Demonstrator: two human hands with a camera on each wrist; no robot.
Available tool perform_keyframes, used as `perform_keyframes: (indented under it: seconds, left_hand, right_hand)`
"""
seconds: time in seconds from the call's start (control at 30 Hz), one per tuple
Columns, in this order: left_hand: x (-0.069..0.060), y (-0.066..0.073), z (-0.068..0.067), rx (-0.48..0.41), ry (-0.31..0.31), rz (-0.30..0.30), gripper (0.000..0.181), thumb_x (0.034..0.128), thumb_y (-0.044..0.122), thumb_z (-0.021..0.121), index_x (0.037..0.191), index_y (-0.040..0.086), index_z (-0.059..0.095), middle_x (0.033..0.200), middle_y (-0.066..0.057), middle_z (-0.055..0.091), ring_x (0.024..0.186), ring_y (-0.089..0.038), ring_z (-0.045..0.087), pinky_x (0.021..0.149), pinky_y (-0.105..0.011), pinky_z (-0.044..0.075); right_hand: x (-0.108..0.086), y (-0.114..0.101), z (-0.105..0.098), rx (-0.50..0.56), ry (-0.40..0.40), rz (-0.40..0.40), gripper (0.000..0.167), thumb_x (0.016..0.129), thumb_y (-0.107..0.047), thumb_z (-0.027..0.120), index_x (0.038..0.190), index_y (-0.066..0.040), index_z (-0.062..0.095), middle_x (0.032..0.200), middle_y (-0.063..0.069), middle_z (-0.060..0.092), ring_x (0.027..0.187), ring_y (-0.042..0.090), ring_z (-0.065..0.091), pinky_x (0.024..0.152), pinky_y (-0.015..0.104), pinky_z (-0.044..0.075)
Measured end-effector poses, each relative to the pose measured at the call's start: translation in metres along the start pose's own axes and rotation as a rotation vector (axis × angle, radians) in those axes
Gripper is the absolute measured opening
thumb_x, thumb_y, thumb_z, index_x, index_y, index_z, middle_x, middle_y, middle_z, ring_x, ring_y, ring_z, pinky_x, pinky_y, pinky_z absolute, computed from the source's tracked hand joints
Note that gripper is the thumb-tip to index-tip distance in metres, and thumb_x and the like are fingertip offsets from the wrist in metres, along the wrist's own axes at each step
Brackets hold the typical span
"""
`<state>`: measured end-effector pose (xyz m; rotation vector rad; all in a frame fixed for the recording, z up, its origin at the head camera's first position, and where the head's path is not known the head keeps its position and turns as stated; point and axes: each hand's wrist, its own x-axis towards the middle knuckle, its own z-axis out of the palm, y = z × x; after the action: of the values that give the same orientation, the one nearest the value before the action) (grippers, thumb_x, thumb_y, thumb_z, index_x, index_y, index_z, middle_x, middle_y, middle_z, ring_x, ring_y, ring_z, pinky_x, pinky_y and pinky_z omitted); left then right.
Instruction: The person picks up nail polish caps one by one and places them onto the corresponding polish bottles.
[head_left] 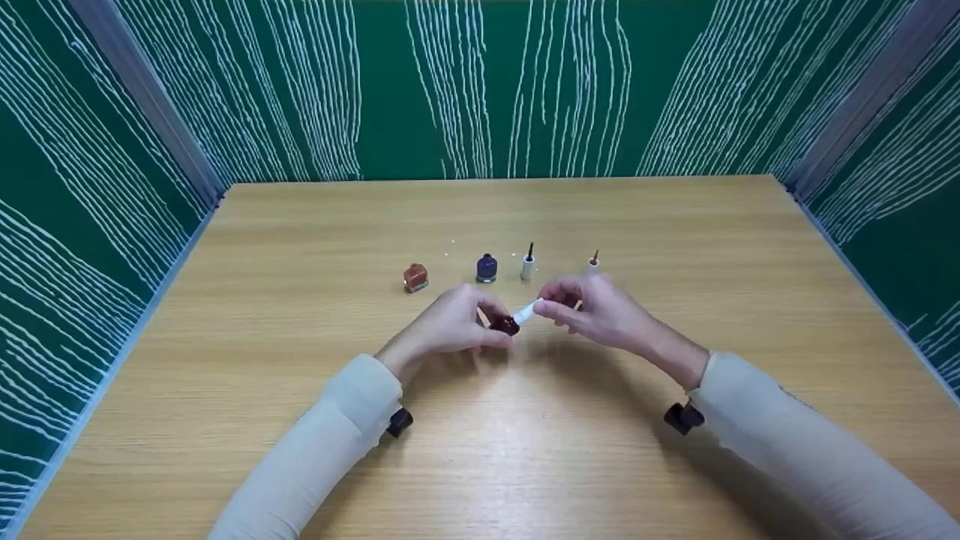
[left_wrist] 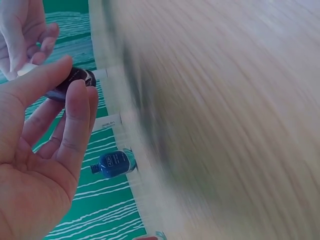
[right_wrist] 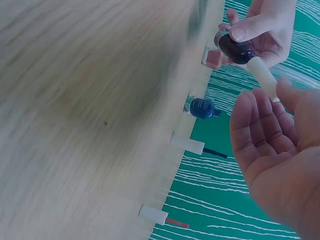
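Note:
A small dark red nail polish bottle (head_left: 507, 326) is tilted between the thumb and fingers of my left hand (head_left: 454, 322), just above the table. Its long white cap (head_left: 527, 311) sits at the bottle's neck and points up to the right. The thumb and fingertips of my right hand (head_left: 600, 311) pinch the cap's far end. In the right wrist view the white cap (right_wrist: 262, 76) meets the dark bottle (right_wrist: 236, 49), with no brush showing between them. Whether the cap is screwed tight, I cannot tell.
Behind my hands on the wooden table (head_left: 300, 247) stand an uncapped orange-red bottle (head_left: 415, 278), an uncapped dark blue bottle (head_left: 487, 268), and two white caps standing brush up, one with a dark brush (head_left: 528, 266), the other with an orange-red brush (head_left: 594, 261). Small white specks lie near them.

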<state>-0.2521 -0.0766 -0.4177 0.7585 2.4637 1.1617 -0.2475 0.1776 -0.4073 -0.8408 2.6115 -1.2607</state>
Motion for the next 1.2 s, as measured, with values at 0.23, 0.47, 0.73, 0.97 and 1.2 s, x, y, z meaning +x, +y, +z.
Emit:
perform_keyframes:
  seconds: [0.23,0.47,0.73,0.97,1.2]
  left_hand:
    - [-0.0008,0.0015,0.0014,0.000,-0.005,-0.005,0.022,0.0838,0.017,0.085,0.105,0.016,0.079,0.092,0.011,0.074,0.082,-0.016,0.066,0.065,-0.027,0.049]
    - [-0.0004,0.0006,0.0030,-0.003,-0.017,0.004,0.022,0.0839,0.015,0.085,0.105,0.013,0.079,0.091,0.009,0.074,0.082,-0.016,0.067,0.063,-0.025,0.050]
    - [-0.0038,-0.0037,0.0005,-0.060,-0.033,-0.024,0.020,0.0860,0.014,0.083,0.106,0.013,0.078,0.091,0.006,0.074,0.073,-0.025,0.068,0.056,-0.029,0.054]
    - [-0.0049,-0.0020,-0.0030,-0.055,-0.026,-0.032,0.022,0.0867,0.016,0.083,0.108,0.015,0.079,0.093,0.006,0.074,0.068,-0.023,0.066,0.053,-0.025,0.050]
    - [-0.0053,-0.0016,-0.0036,-0.011,-0.020,0.032,0.022,0.0870,0.016,0.082,0.108,0.012,0.078,0.092,0.007,0.074,0.069,-0.014,0.062,0.056,-0.025,0.048]
  right_hand:
    - [0.0016,-0.0011,0.0034,-0.164,0.062,-0.105,0.022,0.099,-0.033,0.069,0.096,-0.011,0.073,0.076,-0.005,0.067,0.066,0.015,0.056,0.056,0.025,0.047]
    - [0.0031,-0.0022,0.0062,-0.230,0.072,-0.136,0.023,0.100,-0.035,0.066,0.095,-0.013,0.072,0.071,-0.007,0.062,0.058,0.017,0.051,0.049,0.025,0.040]
    - [0.0051,-0.0048,0.0059,-0.268,0.033,-0.246,0.020,0.097,-0.025,0.071,0.103,-0.006,0.071,0.086,-0.001,0.071,0.070,0.010,0.061,0.060,0.025,0.053]
    - [0.0054,-0.0053,0.0063,-0.305,0.061,-0.250,0.021,0.100,-0.027,0.067,0.101,-0.006,0.072,0.082,-0.003,0.070,0.065,0.008,0.058,0.058,0.025,0.052]
    - [0.0058,-0.0043,0.0103,-0.357,0.070,-0.198,0.029,0.105,-0.031,0.059,0.090,-0.009,0.069,0.066,-0.007,0.054,0.054,0.007,0.044,0.048,0.024,0.039]
